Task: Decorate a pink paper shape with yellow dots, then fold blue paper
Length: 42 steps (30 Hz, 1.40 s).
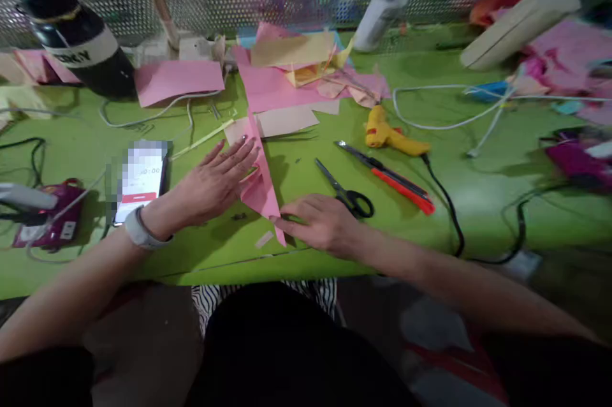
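A strip of pink paper (268, 185), folded along its length, lies on the green table in front of me. My left hand (215, 178) rests flat across its left side, fingers stretched out and pointing away to the right. At the strip's near end, my right hand (318, 223) pinches the folded edge between thumb and fingers. Black scissors (342, 190) lie just beyond my right hand, partly open. To their right is a red and black utility knife (399, 185). A yellow glue gun (389, 134) lies behind the knife.
A phone (141, 180) lies left of my left hand. Pink and yellow paper sheets (291, 69) are piled at the back. A dark bottle (83, 43) stands back left. White cables (430, 126) and a black cord (447, 199) run across the right side of the table (201, 260).
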{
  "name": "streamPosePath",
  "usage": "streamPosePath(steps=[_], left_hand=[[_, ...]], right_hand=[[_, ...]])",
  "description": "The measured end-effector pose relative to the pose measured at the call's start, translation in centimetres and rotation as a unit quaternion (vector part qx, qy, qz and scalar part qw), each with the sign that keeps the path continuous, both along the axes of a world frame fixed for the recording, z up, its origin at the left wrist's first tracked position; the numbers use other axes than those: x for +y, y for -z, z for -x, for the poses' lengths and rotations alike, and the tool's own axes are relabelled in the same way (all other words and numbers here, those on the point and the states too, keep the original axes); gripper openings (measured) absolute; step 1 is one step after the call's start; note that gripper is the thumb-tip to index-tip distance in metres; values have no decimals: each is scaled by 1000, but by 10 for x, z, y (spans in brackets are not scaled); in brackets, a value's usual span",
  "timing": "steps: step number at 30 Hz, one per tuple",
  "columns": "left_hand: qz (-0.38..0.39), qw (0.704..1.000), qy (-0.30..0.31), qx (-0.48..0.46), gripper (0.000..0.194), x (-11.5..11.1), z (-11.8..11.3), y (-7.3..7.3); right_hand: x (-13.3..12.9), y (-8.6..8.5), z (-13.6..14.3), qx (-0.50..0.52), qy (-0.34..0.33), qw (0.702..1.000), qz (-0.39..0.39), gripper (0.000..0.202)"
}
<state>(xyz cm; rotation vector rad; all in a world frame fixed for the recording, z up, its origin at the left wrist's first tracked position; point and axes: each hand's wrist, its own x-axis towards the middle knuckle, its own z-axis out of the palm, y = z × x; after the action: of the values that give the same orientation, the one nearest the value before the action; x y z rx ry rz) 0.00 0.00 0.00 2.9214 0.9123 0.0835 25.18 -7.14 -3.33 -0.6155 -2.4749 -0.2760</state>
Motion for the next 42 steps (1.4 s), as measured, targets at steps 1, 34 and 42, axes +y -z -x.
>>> streamPosePath(steps=[1,34,42], left_hand=[[16,1000,13,5,66,-6,-1,5],[63,997,54,7,87,-25,-6,29],[65,997,50,-4,91,-25,-6,31]], right_hand=[[0,-1,-1,-7,-3,1000,1,17],[12,1,5,22,24,992,123,16],[19,9,10,108,87,951,277,17]])
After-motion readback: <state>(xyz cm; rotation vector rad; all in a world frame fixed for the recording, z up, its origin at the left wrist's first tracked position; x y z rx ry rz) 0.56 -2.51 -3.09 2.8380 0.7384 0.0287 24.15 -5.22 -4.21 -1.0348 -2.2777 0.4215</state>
